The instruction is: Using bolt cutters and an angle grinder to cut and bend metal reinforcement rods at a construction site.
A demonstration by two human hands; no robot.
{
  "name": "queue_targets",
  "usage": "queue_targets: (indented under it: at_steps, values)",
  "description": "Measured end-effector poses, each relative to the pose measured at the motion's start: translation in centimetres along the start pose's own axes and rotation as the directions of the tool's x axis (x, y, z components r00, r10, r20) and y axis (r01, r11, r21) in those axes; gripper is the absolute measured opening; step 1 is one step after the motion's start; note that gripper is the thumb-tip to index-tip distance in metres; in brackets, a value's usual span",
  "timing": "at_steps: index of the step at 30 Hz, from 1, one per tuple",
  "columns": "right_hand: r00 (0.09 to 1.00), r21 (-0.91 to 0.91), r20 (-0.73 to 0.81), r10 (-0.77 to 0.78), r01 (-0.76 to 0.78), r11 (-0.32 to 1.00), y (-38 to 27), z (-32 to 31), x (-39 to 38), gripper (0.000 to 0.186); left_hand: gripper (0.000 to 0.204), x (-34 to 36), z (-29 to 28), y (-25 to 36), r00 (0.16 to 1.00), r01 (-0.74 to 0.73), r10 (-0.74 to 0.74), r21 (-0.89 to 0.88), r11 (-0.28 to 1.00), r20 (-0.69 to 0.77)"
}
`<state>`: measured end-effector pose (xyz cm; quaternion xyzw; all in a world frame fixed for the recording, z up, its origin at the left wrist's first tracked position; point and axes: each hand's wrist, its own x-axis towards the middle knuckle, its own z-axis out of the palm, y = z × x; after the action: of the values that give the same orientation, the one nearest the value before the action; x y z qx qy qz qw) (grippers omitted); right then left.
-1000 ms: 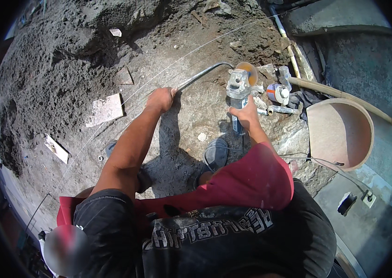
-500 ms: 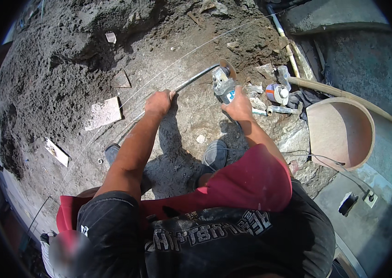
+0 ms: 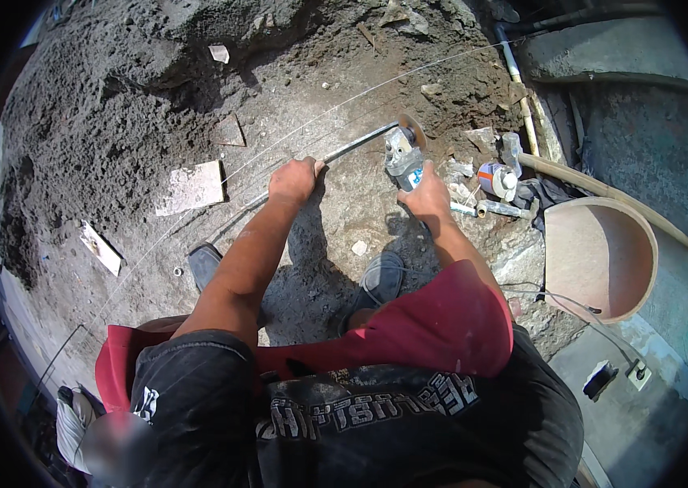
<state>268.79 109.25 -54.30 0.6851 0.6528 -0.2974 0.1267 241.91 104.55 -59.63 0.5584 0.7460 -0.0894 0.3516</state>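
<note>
My left hand [image 3: 293, 180] is closed around a long, thin grey rod [image 3: 360, 141] that slants up to the right, low over the rough ground. My right hand [image 3: 428, 195] grips the body of an angle grinder [image 3: 401, 154] with a grey metal head. Its thin brown disc [image 3: 414, 130] stands at the rod's far end; whether the two touch I cannot tell. The rod's near part runs back past my left forearm toward my left shoe [image 3: 205, 264]. A cable trails from the grinder side past my right leg.
A mound of grey sand [image 3: 91, 130] fills the far left. A taut string [image 3: 336, 106] crosses the ground. Tile pieces [image 3: 193, 187] lie left. On the right are a can [image 3: 497, 180], a wooden handle [image 3: 596, 183], a rounded tan basin [image 3: 592, 252] and a socket [image 3: 639, 375].
The view has shifted slightly, so the ground and objects ahead sit a little farther right. Both hands keep their holds on the rod and the angle grinder.
</note>
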Motion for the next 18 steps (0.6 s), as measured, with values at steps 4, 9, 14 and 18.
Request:
queue_targets:
  at_steps: [4, 9, 14, 18]
  values:
    - [1.0, -0.024, 0.009, 0.011, -0.011, 1.0, -0.6, -0.2, 0.0, 0.071, 0.043, 0.1, 0.3, -0.4, 1.0, -0.004, 0.004, -0.028, 1.0, -0.004]
    - [0.998, -0.084, 0.01, 0.055, -0.054, 0.995, -0.8, -0.4, -0.2, 0.073, 0.042, -0.5, -0.2, 0.3, 1.0, -0.006, 0.006, -0.022, 1.0, 0.01]
    - [0.999, -0.073, 0.003, 0.035, -0.035, 0.997, -0.9, -0.4, 0.0, 0.072, 0.039, -0.3, -0.1, 0.1, 1.0, 0.0, 0.0, -0.016, 1.0, 0.009]
    - [1.0, -0.071, -0.007, 0.031, -0.031, 0.997, -0.9, -0.4, -0.3, 0.072, 0.043, -0.2, 0.9, -0.2, 0.999, -0.024, 0.023, -0.042, 0.999, -0.037]
